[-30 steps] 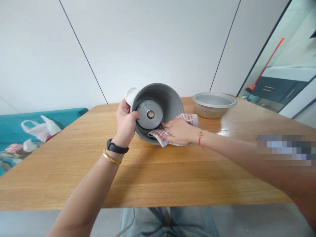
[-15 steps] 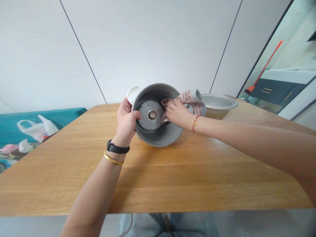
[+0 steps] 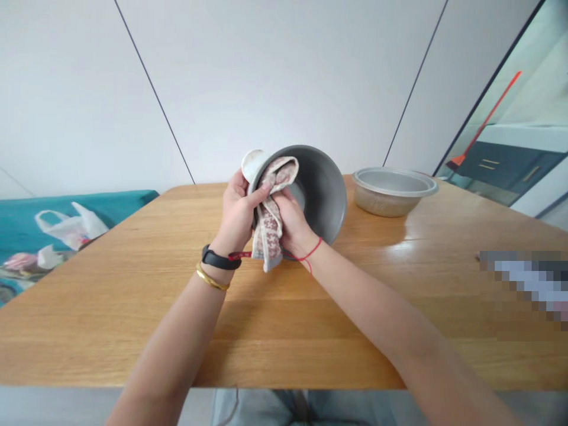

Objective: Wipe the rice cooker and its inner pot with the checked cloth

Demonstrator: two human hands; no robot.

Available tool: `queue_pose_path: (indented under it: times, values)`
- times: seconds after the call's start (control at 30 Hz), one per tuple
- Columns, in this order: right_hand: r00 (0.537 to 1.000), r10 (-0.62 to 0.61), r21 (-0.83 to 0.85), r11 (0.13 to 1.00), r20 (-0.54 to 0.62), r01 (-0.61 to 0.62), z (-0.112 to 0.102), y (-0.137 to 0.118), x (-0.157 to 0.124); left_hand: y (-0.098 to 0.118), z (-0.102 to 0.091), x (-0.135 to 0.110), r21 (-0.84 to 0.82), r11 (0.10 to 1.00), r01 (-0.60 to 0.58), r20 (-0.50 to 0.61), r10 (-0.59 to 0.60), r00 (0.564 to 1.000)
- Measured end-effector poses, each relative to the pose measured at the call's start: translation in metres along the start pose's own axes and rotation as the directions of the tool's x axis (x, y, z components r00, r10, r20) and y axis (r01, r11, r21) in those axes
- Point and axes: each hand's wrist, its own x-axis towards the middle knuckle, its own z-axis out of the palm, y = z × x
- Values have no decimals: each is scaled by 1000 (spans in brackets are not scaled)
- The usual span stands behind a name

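A grey-lined rice cooker body [image 3: 326, 195] is tipped on the table with its opening towards me. My left hand [image 3: 239, 207] is closed on its left rim beside a white side piece [image 3: 252, 164], and the thumb lies against the cloth. My right hand [image 3: 291, 219] reaches into the opening at the left inner wall, closed on a brown-and-white patterned cloth [image 3: 269, 231]. Part of that cloth hangs down over the rim, and the right fingertips are hidden. The heating plate is mostly covered by the hand and cloth.
A silver inner pot [image 3: 390, 201] stands upright on the wooden table [image 3: 355, 331], right of the cooker. Left of the table, a white plastic bag [image 3: 73, 228] lies on a teal sofa [image 3: 128, 204]. A red broom [image 3: 488, 118] leans beyond the doorway. At right is a pixelated patch.
My right hand and the cloth have moved from the right inner side of the cooker to its left wall. The cooker has turned and shifted slightly right, uncovering the inner pot.
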Motion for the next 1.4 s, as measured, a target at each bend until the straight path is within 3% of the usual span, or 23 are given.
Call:
queue_pose_path:
  times: [0.07,0.17,0.3,0.37,0.43,0.53,0.63,0.7,0.8,0.97,1.03,1.1,1.2,1.3,1.4]
  values:
    - [994,-78,-67,995,-72,73,5,-2,3,-2,2,-1,20,1000,-1,14,1,1000]
    - [976,-198,-213,961,-85,177,5,2,-2,-4,5,-4,27,1000,-10,37,9,999]
    - [925,-374,-437,844,-64,311,-5,9,-10,-8,4,-6,32,999,-15,50,13,999]
    - [898,-439,-644,683,13,343,-14,5,-9,-10,2,-5,22,1000,-9,41,8,999]
    - [853,-486,-812,410,192,416,-25,-7,-4,-13,-1,-4,5,1000,11,19,-11,1000]
    - [770,-450,-867,-18,452,499,-42,-31,5,-14,-5,-1,-31,999,44,4,-44,999]
    - [766,-470,-898,-243,440,367,-60,-42,13,-14,-5,0,-50,998,33,27,-31,999]
    - [765,-570,-948,-270,300,170,-75,-38,18,-13,-3,0,-27,999,17,28,-17,999]
    - [738,-671,-975,-201,71,-90,-99,-25,27,-12,1,0,17,1000,3,-7,-3,1000]
    - [695,-717,-977,-103,-57,-187,-125,-14,44,-9,6,-1,70,997,-19,-49,23,999]
    - [683,-729,-973,-131,-34,-188,-123,-18,43,-8,6,-2,74,997,-27,-67,32,997]
    - [734,-679,-956,-223,14,-188,-112,-24,35,-7,4,-2,72,997,-26,-84,32,996]
    - [868,-489,-941,-326,82,-95,-81,-27,17,-7,4,-4,67,997,-31,-99,38,994]
    - [948,-294,-971,-231,126,57,-50,-14,3,-8,7,-7,78,996,-41,-81,48,996]
    - [967,-165,-980,-93,192,178,-32,3,-3,-7,12,-9,110,993,-39,-55,45,997]
